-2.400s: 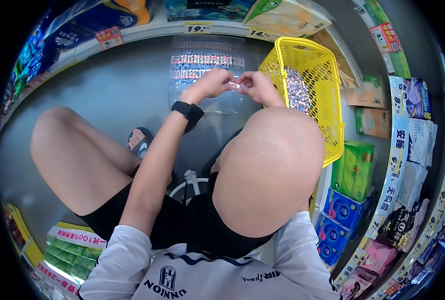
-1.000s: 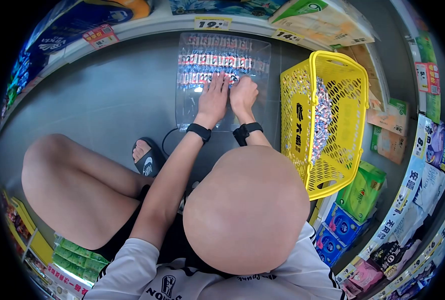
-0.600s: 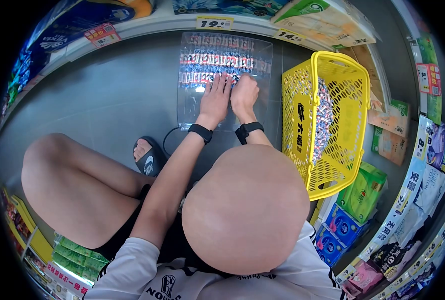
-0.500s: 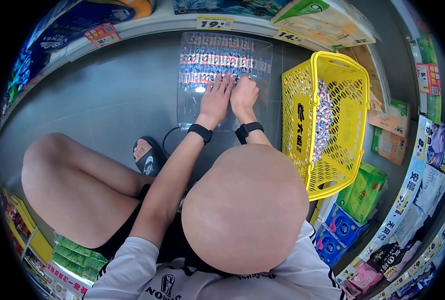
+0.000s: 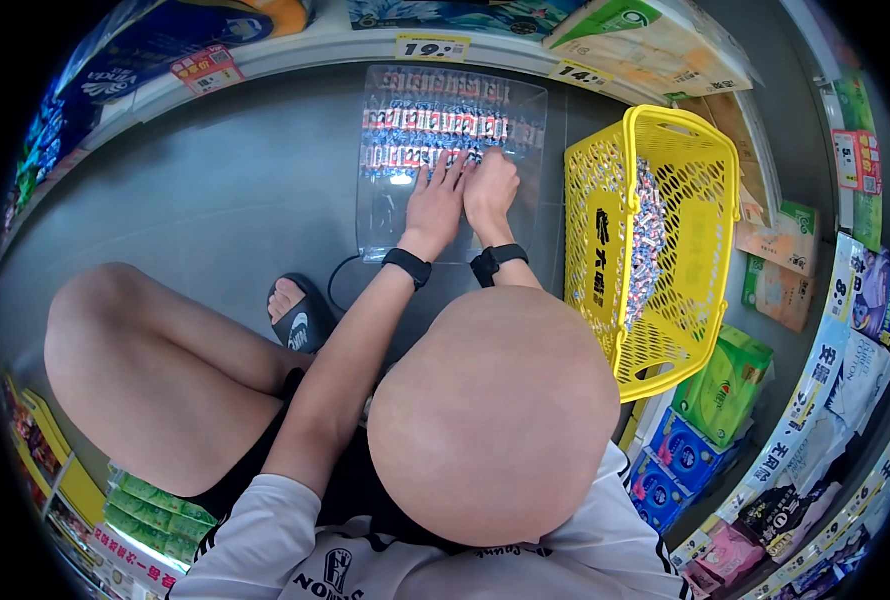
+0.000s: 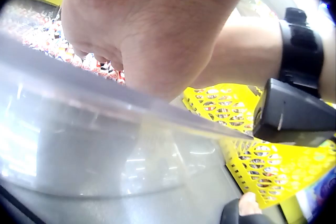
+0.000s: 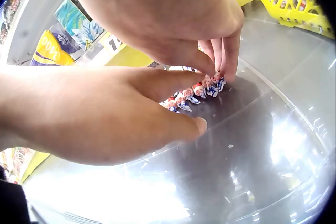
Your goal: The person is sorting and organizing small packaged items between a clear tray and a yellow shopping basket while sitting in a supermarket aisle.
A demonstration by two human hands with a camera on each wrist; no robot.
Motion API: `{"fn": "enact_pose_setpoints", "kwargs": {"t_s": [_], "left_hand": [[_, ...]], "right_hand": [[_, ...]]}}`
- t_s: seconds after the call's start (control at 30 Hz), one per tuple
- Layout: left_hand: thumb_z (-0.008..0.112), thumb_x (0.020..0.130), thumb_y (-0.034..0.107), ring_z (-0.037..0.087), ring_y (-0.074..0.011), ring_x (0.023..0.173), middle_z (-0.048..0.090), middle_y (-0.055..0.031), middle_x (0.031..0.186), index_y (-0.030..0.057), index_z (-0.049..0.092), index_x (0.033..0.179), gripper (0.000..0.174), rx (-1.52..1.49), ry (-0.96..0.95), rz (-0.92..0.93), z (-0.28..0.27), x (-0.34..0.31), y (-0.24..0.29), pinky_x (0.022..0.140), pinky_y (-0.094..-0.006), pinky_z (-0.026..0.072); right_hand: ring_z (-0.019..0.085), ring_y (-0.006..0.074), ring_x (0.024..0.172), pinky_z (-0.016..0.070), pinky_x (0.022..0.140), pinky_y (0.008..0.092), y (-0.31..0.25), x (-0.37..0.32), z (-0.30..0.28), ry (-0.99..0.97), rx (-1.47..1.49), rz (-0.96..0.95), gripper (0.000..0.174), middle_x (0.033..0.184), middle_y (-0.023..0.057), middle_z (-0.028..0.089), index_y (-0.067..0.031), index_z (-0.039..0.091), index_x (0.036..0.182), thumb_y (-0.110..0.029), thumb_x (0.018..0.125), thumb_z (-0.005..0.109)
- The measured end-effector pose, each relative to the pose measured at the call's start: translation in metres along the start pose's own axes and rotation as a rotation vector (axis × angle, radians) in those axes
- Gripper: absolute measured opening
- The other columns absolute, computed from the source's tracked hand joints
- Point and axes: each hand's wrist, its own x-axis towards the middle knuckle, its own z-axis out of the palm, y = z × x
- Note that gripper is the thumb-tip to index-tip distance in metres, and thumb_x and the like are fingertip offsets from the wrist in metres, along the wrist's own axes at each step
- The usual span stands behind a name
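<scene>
Candy rows (image 5: 440, 122) in our clear bin (image 5: 390, 215)
Inside, our left grip (image 5: 434, 212) lies straight-fingered; our right grip (image 5: 490, 190) pinches a wrapped candy (image 7: 218, 84).

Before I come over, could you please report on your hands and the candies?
Left hand touching the row of wrapped candies; right hand pinching the end candy; yellow shopping basket alongside, clear of both hands.

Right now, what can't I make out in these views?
Part of the candy row: head view, covered by the left hand.
Fingertips of the right hand: head view, hidden by its back.
Fine wrapper print: head view, too small.
Most of the yellow basket: right wrist view, beyond the edge.
</scene>
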Motion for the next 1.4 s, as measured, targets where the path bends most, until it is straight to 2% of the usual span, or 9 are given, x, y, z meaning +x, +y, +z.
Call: {"fn": "enact_pose_setpoints", "kwargs": {"t_s": [0.1,0.17,0.27,0.37,0.43,0.47,0.7,0.97,1.4], "left_hand": [[0.060,0.091,0.016,0.022,-0.0342,0.156,0.022,-0.0112,0.169,0.0075,0.031,0.160,0.076,-0.017,0.018,-0.015,0.003,-0.001,0.002,0.123,-0.0533,0.0258],[0.060,0.091,0.016,0.022,-0.0344,0.156,0.023,-0.0125,0.169,0.0066,0.030,0.160,0.076,-0.035,0.029,-0.031,0.009,-0.003,0.004,0.123,-0.0530,0.0253],[0.060,0.091,0.016,0.024,-0.0345,0.155,0.025,-0.0141,0.168,0.0054,0.029,0.160,0.076,-0.016,0.044,-0.047,0.007,-0.007,0.008,0.124,-0.0526,0.0243],[0.060,0.092,0.016,0.025,-0.0342,0.155,0.026,-0.0145,0.168,0.0059,0.029,0.160,0.076,-0.064,0.047,-0.029,0.001,-0.009,0.007,0.124,-0.0525,0.0235],[0.054,0.095,0.018,0.026,-0.0321,0.154,0.031,-0.0111,0.166,0.0081,0.037,0.157,0.065,0.019,0.059,-0.024,0.001,-0.010,0.005,0.123,-0.0512,0.0242],[0.054,0.095,0.018,0.026,-0.0321,0.154,0.031,-0.0111,0.166,0.0081,0.037,0.157,0.065,0.020,0.059,-0.027,0.000,-0.010,0.004,0.123,-0.0512,0.0242],[0.057,0.093,0.016,0.026,-0.0314,0.154,0.030,-0.0110,0.167,0.0084,0.036,0.158,0.068,0.018,0.024,-0.035,-0.004,-0.008,0.000,0.124,-0.0493,0.0236],[0.060,0.091,0.015,0.026,-0.0314,0.154,0.028,-0.0105,0.168,0.0083,0.032,0.159,0.074,0.009,0.031,-0.039,-0.001,-0.006,-0.002,0.124,-0.0486,0.0232],[0.055,0.096,0.019,0.025,-0.0300,0.155,0.024,-0.0103,0.169,0.0112,0.034,0.159,0.068,0.022,-0.048,-0.023,-0.007,-0.003,0.000,0.124,-0.0492,0.0242]], "right_hand": [[0.070,0.0475,0.096,0.0573,0.083,0.0536,-0.005,-0.004,-0.005,-0.004,0.034,0.010,0.017,0.104,0.0281,0.071,0.0036,0.066,0.097,-0.011,0.089,0.068],[0.071,0.0466,0.096,0.0577,0.083,0.0533,-0.011,-0.007,-0.012,-0.022,-0.057,0.054,0.016,0.102,0.0274,0.071,0.0022,0.067,0.094,-0.014,0.090,0.068],[0.071,0.0460,0.094,0.0584,0.080,0.0530,-0.004,-0.004,-0.003,-0.082,-0.134,0.053,0.017,0.100,0.0272,0.072,0.0015,0.068,0.091,-0.015,0.090,0.068],[0.072,0.0462,0.092,0.0591,0.078,0.0526,0.000,-0.003,0.000,-0.055,-0.152,0.011,0.015,0.097,0.0269,0.072,0.0016,0.068,0.090,-0.013,0.090,0.067],[0.072,0.0464,0.091,0.0593,0.077,0.0522,0.001,-0.001,0.003,-0.041,-0.152,0.013,0.014,0.096,0.0270,0.072,0.0018,0.068,0.090,-0.012,0.090,0.066],[0.072,0.0465,0.091,0.0595,0.077,0.0518,0.001,0.000,0.004,-0.027,-0.153,0.018,0.013,0.096,0.0270,0.072,0.0020,0.068,0.090,-0.011,0.089,0.066],[0.072,0.0465,0.092,0.0595,0.078,0.0517,-0.003,0.001,0.002,-0.019,-0.129,-0.020,0.014,0.097,0.0268,0.071,0.0031,0.068,0.091,-0.011,0.091,0.065],[0.070,0.0466,0.097,0.0586,0.082,0.0516,-0.007,-0.001,-0.005,-0.077,-0.125,0.043,0.018,0.105,0.0264,0.071,0.0006,0.067,0.102,-0.012,0.090,0.069],[0.070,0.0467,0.098,0.0577,0.083,0.0531,-0.006,-0.003,-0.008,-0.057,-0.077,0.011,0.017,0.102,0.0278,0.071,0.0023,0.065,0.099,-0.011,0.090,0.068]]}}
